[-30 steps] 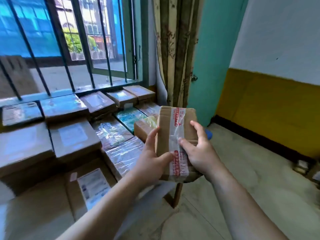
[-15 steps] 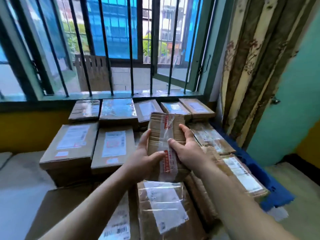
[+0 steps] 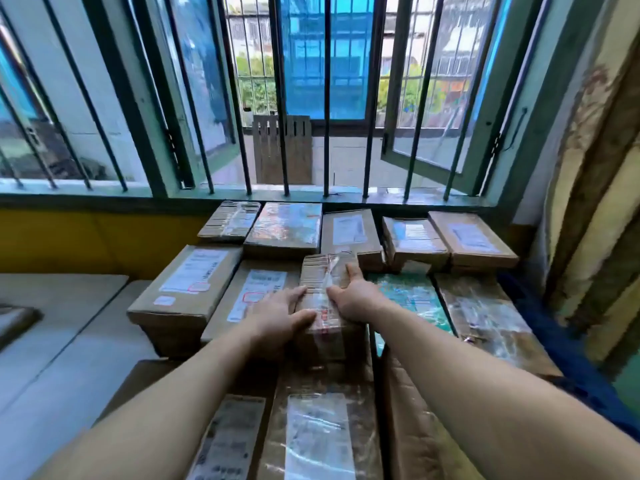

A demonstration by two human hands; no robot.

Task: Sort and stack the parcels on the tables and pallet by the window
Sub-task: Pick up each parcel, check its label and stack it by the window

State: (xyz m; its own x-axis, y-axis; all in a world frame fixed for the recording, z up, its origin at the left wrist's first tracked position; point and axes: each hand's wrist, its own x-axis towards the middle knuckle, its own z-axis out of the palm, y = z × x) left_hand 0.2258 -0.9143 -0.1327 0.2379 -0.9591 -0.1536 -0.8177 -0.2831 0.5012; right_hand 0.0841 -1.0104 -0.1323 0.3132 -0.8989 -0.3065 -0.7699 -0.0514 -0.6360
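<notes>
Taped parcel (image 3: 327,299), below the window bars (image 3: 325,98), looks light, stiff, slippery; left hand (image 3: 277,315) and right hand (image 3: 356,294) clasp its sides.

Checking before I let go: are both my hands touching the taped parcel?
Touching. The head view shows the left hand and right hand pressed against opposite sides of the taped parcel.

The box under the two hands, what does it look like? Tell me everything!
The box is small, brown cardboard, wrapped lengthwise with clear tape that carries red print. It lies flat among the other parcels in the middle of the stack below the window, its long side pointing toward the window. The left hand presses its left edge and the right hand grips its right edge. Its near end looks slightly crumpled.
</notes>
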